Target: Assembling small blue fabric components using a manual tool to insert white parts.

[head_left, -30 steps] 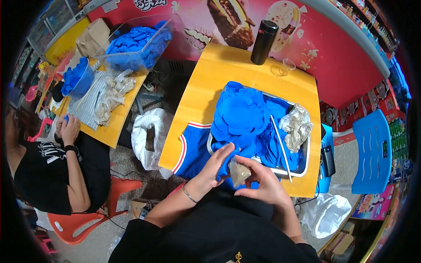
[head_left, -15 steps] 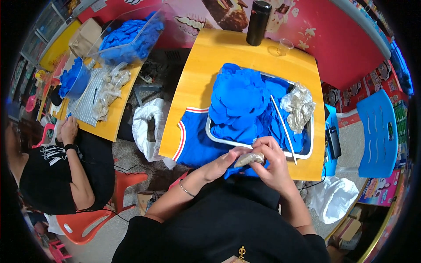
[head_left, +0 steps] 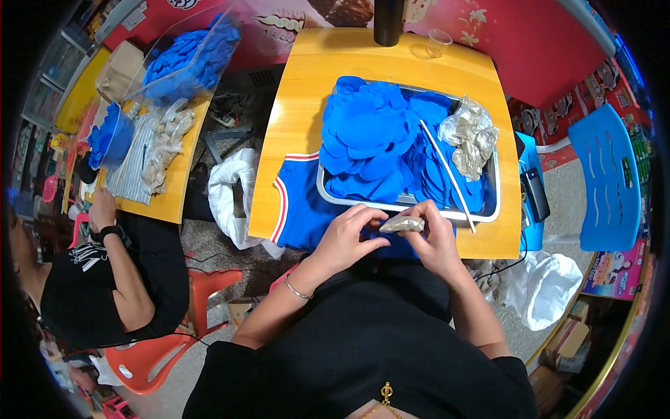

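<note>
My right hand [head_left: 437, 241] pinches a small flattened beige-grey lump [head_left: 403, 225] that looks wrapped in clear plastic; its exact kind I cannot make out. Beside the lump's left end is my left hand [head_left: 349, 237], thumb and fingers apart around a gap, with nothing visible in it. Just beyond both hands stands a metal tray [head_left: 408, 204] heaped with blue round fabric pieces [head_left: 366, 129]. A thin white stick [head_left: 447, 174] leans across its near right edge. In the tray's right part lies a crumpled clear bag [head_left: 469, 136] with brownish contents. Blue cloth lies below my hands.
A blue garment [head_left: 305, 202] with striped trim lies under the tray's left side on the yellow table [head_left: 293, 91]. A black bottle [head_left: 388, 24] and clear cup [head_left: 438, 43] stand at the back. Left, another person [head_left: 91, 286] sits at a second table. A blue chair [head_left: 604, 181] stands right.
The view has shifted, so the table and tray appear higher. My left hand has turned from flat beside the lump to thumb and fingers spread. The right hand still holds the lump.
</note>
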Available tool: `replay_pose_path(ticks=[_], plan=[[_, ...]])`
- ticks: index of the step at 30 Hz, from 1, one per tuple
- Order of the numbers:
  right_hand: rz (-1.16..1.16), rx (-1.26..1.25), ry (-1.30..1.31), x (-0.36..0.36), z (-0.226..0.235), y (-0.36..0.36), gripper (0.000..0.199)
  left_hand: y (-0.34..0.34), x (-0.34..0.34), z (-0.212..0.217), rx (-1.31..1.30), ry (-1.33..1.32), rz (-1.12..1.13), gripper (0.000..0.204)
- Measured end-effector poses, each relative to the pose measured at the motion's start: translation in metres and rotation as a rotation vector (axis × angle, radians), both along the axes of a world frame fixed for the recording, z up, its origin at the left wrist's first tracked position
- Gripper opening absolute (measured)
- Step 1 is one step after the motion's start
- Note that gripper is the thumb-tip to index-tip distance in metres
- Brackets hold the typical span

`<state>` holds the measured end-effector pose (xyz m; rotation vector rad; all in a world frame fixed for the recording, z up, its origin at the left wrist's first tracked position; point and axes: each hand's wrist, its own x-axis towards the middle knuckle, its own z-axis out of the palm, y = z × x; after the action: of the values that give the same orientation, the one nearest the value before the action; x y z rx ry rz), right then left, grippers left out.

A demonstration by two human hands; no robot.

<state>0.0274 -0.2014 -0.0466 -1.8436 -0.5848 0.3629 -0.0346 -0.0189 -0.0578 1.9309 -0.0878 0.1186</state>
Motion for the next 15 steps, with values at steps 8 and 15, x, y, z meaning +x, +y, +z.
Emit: replay_pose_path(ticks=[8, 15], plan=[[0.097, -0.036, -0.262, 0.001, -0.001, 0.002, 0.037, 0.006, -0.003, -0.018, 0.121, -0.042, -0.051, 0.018], [0.135, -0.203, -0.204, 0.001, 0.003, -0.003, 0.031, 0.005, -0.003, -0.011, 0.070, -0.051, -0.035, 0.013]])
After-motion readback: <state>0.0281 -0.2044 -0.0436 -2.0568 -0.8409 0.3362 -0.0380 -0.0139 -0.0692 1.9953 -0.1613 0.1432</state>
